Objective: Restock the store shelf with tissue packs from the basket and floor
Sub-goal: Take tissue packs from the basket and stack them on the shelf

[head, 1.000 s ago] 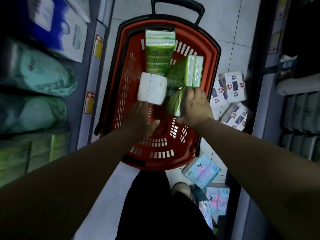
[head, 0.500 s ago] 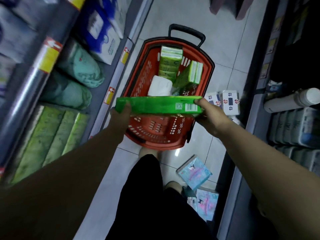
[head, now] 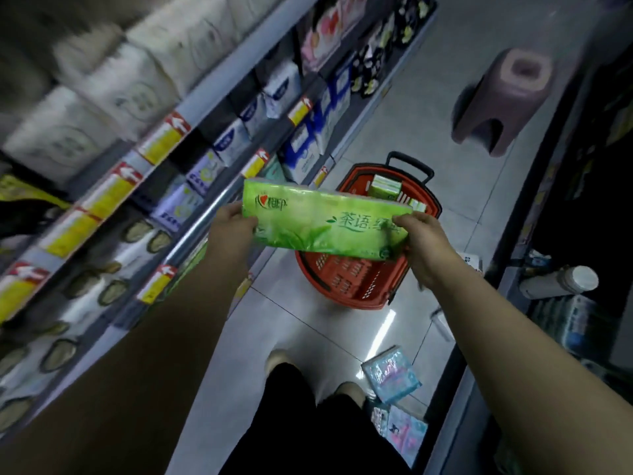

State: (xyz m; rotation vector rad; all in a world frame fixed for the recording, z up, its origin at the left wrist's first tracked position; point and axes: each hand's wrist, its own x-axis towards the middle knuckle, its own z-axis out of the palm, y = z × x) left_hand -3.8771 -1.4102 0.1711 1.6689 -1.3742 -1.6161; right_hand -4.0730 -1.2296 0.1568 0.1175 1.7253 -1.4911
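Gripping a green pack (head: 325, 222) by its ends, the left hand (head: 231, 231) and right hand (head: 423, 245) hold it in the air above the red basket (head: 359, 286), right of the shelf (head: 191, 231). Other green packs (head: 383, 190) lie in the basket's far end. Blue packs (head: 392, 375) lie on the floor, near right.

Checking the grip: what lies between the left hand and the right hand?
The long green tissue pack, gripped at one end by the left hand and at the other by the right hand, as the head view shows.
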